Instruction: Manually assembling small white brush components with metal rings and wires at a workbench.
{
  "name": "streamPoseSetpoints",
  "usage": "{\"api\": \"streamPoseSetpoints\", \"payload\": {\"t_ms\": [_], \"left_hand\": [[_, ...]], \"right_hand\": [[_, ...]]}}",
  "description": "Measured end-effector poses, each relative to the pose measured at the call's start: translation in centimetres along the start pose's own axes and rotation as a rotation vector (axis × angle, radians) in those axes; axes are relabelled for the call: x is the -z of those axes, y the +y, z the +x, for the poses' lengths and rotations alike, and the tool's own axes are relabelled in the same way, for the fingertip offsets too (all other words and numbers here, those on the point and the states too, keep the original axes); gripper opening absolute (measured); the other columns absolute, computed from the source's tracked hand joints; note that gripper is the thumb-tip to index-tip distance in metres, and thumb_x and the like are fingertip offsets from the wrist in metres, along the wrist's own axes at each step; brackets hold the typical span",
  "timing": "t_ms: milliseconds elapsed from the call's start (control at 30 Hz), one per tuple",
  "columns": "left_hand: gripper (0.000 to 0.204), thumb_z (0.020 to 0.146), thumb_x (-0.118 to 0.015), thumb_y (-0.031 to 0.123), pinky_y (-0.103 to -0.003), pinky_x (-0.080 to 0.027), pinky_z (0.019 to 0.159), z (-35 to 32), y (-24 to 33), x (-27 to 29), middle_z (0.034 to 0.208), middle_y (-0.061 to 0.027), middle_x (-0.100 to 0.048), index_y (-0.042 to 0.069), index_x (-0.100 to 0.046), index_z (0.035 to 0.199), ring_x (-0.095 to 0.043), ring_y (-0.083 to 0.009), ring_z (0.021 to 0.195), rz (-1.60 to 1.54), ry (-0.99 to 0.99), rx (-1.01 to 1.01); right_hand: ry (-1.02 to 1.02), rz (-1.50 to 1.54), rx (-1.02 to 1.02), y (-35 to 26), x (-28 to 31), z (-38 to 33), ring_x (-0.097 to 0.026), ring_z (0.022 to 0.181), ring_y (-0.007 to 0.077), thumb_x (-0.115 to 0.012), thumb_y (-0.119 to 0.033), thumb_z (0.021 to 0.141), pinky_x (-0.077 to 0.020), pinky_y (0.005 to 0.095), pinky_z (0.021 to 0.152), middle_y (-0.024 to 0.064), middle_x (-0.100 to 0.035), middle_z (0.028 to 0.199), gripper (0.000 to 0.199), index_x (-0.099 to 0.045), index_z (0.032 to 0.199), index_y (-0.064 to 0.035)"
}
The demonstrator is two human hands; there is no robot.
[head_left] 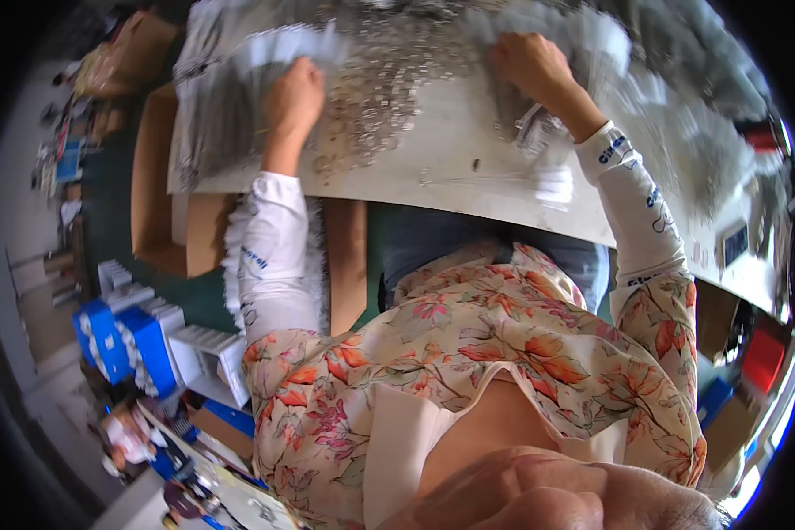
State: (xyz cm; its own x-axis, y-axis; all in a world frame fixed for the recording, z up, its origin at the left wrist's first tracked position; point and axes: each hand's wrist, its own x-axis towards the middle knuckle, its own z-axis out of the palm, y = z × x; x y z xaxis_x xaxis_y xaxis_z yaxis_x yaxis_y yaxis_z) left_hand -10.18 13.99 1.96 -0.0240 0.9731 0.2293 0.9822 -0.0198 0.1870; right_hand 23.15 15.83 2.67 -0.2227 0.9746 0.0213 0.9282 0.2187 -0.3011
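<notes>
Toward the far edge of the pale worktable [450, 168], our left hand [293, 99] clenches a clear packet [265, 53]; our right hand [530, 64] presses another clear packet [583, 44], sorting small metal rings [375, 97]; next we need separating grip

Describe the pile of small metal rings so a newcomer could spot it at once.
Start at the pale worktable. Between the left hand and the right hand lies the heap of small metal rings. Unlike the grey bundles beside it, it is loose, shiny loops.
</notes>
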Motion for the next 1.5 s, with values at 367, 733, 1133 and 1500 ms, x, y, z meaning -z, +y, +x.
{"api": "streamPoseSetpoints", "payload": {"t_ms": [367, 733, 1133, 1500], "left_hand": [[0.045, 0.079, -0.058, 0.048, -0.038, -0.047, 0.075, 7.4, -9.9, 0.7, 0.09, -0.0135, -0.066, 0.006, -0.066, 0.09, -0.061, -0.0317, 0.085, -0.221, 0.247, 0.132], [0.018, 0.081, -0.063, 0.02, -0.03, -0.046, 0.066, 7.6, -26.5, -0.3, 0.077, -0.0093, -0.065, 0.002, -0.064, 0.085, -0.059, -0.0162, 0.069, -0.035, -0.048, 0.119], [0.018, 0.08, -0.057, 0.015, -0.033, -0.047, 0.069, 7.8, -19.0, 3.8, 0.081, -0.011, -0.066, 0.003, -0.065, 0.091, -0.062, -0.0242, 0.073, 0.282, -0.117, 0.157], [0.027, 0.092, -0.046, 0.019, -0.023, -0.04, 0.062, 1.9, -11.7, 6.0, 0.073, 0.0005, -0.053, 0.004, -0.062, 0.108, -0.045, -0.0071, 0.064, -0.358, 0.169, 0.099]], "right_hand": [[0.319, 0.595, -0.272, 6.5, 4.6, -1.9, -0.055, 0.06, 0.0131, -0.061, -0.032, 0.078, -0.0452, 0.0278, 0.059, 0.0041, -0.06, 0.066, 0.028, -0.066, 0.088, -0.0064], [0.43, 0.234, -0.528, 20.5, 7.9, -11.6, -0.053, 0.058, 0.0107, -0.055, -0.027, 0.087, -0.0433, 0.0281, 0.054, 0.0047, -0.064, 0.074, 0.022, -0.068, 0.093, -0.0109], [0.621, 0.161, -0.346, 19.5, 7.8, -10.3, -0.064, 0.069, 0.0199, -0.063, -0.019, 0.077, -0.0503, 0.0318, 0.064, 0.0062, -0.067, 0.08, 0.014, -0.068, 0.085, -0.0095], [0.346, -0.274, -0.663, 27.4, 7.8, -13.5, -0.063, 0.082, 0.0276, -0.055, -0.029, 0.084, -0.0486, 0.0403, 0.071, 0.0068, -0.065, 0.09, 0.021, -0.066, 0.097, -0.0162]]}}
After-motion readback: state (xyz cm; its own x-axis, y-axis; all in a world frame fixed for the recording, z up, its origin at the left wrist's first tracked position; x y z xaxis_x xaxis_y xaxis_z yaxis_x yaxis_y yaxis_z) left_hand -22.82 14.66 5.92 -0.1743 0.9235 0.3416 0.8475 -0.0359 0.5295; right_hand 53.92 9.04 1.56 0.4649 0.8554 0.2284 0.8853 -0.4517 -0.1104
